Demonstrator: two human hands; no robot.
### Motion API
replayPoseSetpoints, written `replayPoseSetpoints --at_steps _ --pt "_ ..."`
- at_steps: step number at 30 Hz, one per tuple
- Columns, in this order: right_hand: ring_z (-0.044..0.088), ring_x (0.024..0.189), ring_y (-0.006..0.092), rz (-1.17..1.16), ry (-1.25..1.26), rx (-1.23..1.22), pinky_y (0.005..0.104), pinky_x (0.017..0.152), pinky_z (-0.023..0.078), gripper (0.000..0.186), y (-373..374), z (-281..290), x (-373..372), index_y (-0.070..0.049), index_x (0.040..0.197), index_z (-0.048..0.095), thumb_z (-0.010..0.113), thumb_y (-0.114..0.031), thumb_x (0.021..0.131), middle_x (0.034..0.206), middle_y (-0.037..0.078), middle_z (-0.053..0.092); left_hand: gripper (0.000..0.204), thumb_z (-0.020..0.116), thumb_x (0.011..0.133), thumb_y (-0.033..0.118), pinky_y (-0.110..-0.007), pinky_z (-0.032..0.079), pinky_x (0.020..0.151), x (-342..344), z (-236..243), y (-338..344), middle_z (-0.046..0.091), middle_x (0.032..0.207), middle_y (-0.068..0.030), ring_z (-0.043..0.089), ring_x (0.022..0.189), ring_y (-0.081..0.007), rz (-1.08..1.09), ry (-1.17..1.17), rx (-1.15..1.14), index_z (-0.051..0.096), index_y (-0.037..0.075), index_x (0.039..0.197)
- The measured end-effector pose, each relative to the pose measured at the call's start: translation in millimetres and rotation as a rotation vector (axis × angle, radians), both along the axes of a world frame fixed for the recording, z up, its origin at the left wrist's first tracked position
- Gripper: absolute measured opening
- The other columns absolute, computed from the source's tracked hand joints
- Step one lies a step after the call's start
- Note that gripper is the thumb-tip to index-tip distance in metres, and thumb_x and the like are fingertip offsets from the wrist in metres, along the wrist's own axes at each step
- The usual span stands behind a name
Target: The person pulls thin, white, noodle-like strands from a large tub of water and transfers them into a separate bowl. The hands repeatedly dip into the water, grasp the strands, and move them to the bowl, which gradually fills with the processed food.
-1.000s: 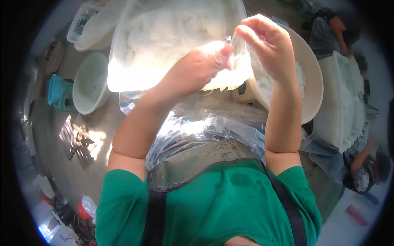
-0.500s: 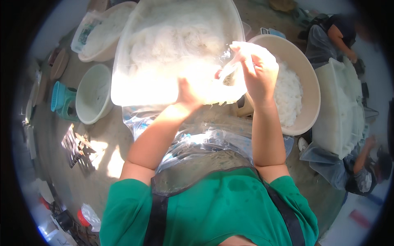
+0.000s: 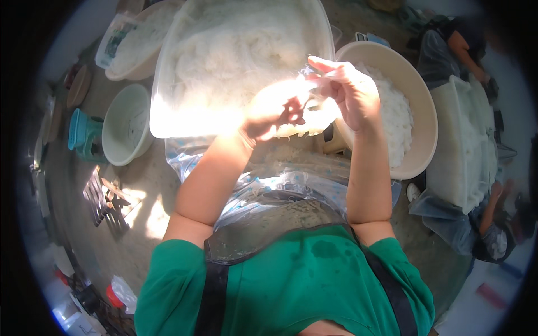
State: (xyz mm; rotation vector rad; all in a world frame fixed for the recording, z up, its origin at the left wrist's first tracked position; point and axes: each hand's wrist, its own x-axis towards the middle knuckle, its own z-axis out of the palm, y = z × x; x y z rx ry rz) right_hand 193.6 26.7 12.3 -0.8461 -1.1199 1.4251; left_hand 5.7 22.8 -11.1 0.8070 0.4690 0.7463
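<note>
Left hand (image 3: 269,112): over the near right part of the white tray (image 3: 158,103), fingers curled; glare hides the tips, so I cannot tell whether they are clamped.
Right hand (image 3: 357,99): just beside it, fingers pinched on a pale strip (image 3: 321,81).
Pale strip: between the hands — above the tray.
White tray: heaped with whitish stringy material (image 3: 224,64).
Cream tub (image 3: 424,123): right of the tray — white clumps (image 3: 395,120) inside.
</note>
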Motion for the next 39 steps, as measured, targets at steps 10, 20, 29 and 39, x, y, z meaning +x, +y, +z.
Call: replayPoseSetpoints --at_steps 10,20,29,39 --pt "0.048 0.114 0.0265 -0.18 -0.814 0.687 0.0361 0.094 0.039 0.01 0 16 -15 -0.01 0.075 0.069 0.072 -0.018 0.07 0.105 0.007 0.065 0.054 0.038 0.092 0.054 -0.03 0.044 0.073 23 19 3 0.058 0.085 -0.0023 0.053 0.079 -0.0125 0.548 0.39 0.564 0.058 0.004 0.099" --pt "0.037 0.126 0.03 -0.04 0.527 0.143 0.0444 0.098 0.037 0.02 12 -30 11 -0.014 0.1 0.059 0.046 -0.029 0.095 0.135 0.015 0.042 0.023 0.046 0.087 0.027 -0.023 0.035 0.061 6 -20 3 0.051 0.077 0.0028 0.042 0.066 -0.0113 0.053 0.432 0.4 0.056 0.006 0.091" --pt "0.034 0.047 0.0081 0.134 0.613 0.198 0.0204 0.041 0.028 0.012 -12 33 -10 -0.012 0.095 0.045 0.042 -0.023 0.097 0.078 0.009 0.055 0.016 0.043 0.086 0.013 -0.028 0.036 0.053 19 -30 10 0.041 0.063 -0.0026 0.04 0.056 -0.0147 0.384 0.143 0.36 0.044 0.008 0.071" --pt "0.052 0.107 0.0193 -0.044 -0.503 0.459 0.0313 0.085 0.045 0.032 -5 -18 -16 -0.003 0.106 0.059 0.066 -0.005 0.074 0.115 0.012 0.057 0.02 0.04 0.089 0.016 -0.023 0.025 0.045 31 94 52 0.027 0.058 0.0022 0.025 0.049 -0.0101 0.138 -0.47 -0.23 0.04 0.008 0.071"
